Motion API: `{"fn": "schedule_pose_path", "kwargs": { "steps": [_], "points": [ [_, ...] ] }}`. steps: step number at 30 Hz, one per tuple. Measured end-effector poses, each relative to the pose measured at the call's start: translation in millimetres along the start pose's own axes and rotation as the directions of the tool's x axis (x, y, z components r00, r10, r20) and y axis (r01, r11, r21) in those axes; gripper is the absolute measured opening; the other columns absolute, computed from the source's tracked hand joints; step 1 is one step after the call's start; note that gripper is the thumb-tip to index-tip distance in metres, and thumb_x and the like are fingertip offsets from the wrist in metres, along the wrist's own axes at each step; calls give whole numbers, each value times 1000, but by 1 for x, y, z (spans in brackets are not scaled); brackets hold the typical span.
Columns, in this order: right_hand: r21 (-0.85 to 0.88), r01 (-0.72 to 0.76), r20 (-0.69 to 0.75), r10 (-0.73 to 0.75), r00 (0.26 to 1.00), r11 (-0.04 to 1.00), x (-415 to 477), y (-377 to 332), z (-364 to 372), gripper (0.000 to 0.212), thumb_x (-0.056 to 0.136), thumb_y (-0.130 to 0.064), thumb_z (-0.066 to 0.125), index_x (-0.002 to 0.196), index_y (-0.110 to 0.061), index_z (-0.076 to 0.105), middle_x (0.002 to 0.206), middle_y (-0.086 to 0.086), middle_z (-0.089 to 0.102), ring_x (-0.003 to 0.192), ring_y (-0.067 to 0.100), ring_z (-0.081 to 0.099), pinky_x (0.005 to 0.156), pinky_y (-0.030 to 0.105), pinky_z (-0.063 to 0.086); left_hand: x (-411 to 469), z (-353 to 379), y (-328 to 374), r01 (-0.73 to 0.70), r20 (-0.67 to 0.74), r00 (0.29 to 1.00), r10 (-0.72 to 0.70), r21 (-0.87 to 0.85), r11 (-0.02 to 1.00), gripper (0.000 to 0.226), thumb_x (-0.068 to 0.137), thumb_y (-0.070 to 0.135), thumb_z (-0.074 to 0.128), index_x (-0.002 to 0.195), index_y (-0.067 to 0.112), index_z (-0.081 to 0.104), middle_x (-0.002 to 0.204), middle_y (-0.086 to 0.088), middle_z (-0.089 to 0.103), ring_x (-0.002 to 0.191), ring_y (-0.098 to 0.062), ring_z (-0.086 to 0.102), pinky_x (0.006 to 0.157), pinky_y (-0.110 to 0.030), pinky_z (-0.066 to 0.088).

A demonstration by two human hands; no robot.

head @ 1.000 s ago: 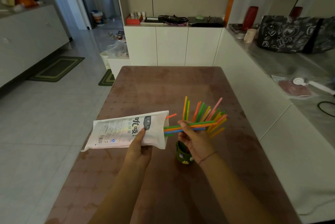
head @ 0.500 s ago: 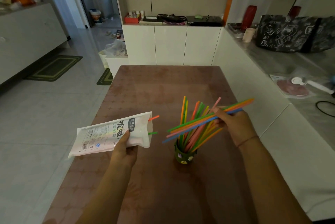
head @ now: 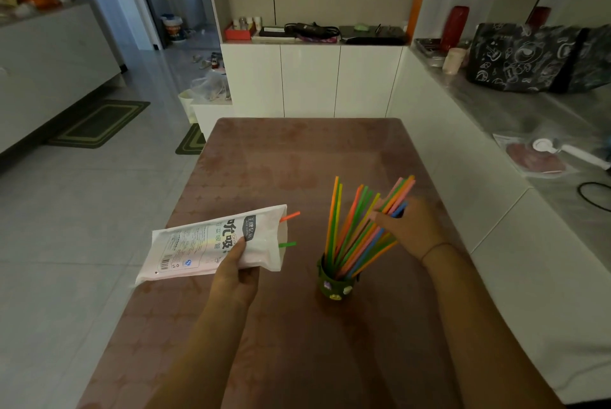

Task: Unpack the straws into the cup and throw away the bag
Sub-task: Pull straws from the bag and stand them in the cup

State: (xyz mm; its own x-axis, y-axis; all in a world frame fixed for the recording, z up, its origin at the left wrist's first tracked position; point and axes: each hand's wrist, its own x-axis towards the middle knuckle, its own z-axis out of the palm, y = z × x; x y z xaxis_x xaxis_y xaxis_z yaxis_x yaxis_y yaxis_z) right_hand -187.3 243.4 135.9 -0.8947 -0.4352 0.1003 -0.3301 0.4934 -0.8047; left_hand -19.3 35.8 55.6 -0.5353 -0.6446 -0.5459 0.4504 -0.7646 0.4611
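Observation:
A small dark green cup [head: 335, 281] stands on the brown table [head: 297, 157] and holds several coloured straws [head: 350, 226] that fan up and to the right. My right hand [head: 408, 226] grips a bundle of straws [head: 398, 195] whose lower ends sit in the cup. My left hand [head: 236, 271] holds the white straw bag [head: 205, 243] level, left of the cup, with its open mouth facing right. An orange straw tip [head: 291, 216] and a green straw tip [head: 287, 245] poke out of the bag.
White cabinets [head: 310, 78] stand beyond the table's far edge. A grey counter [head: 529, 117] runs along the right with a dark patterned bag [head: 529, 58] and a cable [head: 591, 197]. Tiled floor [head: 82, 210] lies to the left, with a small bin [head: 198, 104] by the far corner.
My right hand pulled a bundle of straws out of the bag, swung it right and tipped it down into the cup. The bag moved slightly left, with two straw tips showing.

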Motion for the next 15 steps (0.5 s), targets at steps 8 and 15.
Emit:
{"fn": "schedule_pose_path", "kwargs": {
  "steps": [8,15],
  "points": [
    [65,70,-200,-56,978,995,8,5,-9,16,75,-5,72,89,2,70,76,12,63,72,19,55,54,5,39,1,-2,-2,4,18,1000,-4,5,1000,21,87,-1,61,98,17,61,75,1,76,67,-11,73,66,-33,60],
    [-123,114,-85,-125,989,986,14,9,6,6,75,-2,69,78,2,71,81,20,70,72,20,56,64,24,38,-1,4,-4,26,15,1000,-26,10,1000,21,87,-1,62,100,16,61,75,0,76,70,-12,73,58,-30,60]
  ]
}}
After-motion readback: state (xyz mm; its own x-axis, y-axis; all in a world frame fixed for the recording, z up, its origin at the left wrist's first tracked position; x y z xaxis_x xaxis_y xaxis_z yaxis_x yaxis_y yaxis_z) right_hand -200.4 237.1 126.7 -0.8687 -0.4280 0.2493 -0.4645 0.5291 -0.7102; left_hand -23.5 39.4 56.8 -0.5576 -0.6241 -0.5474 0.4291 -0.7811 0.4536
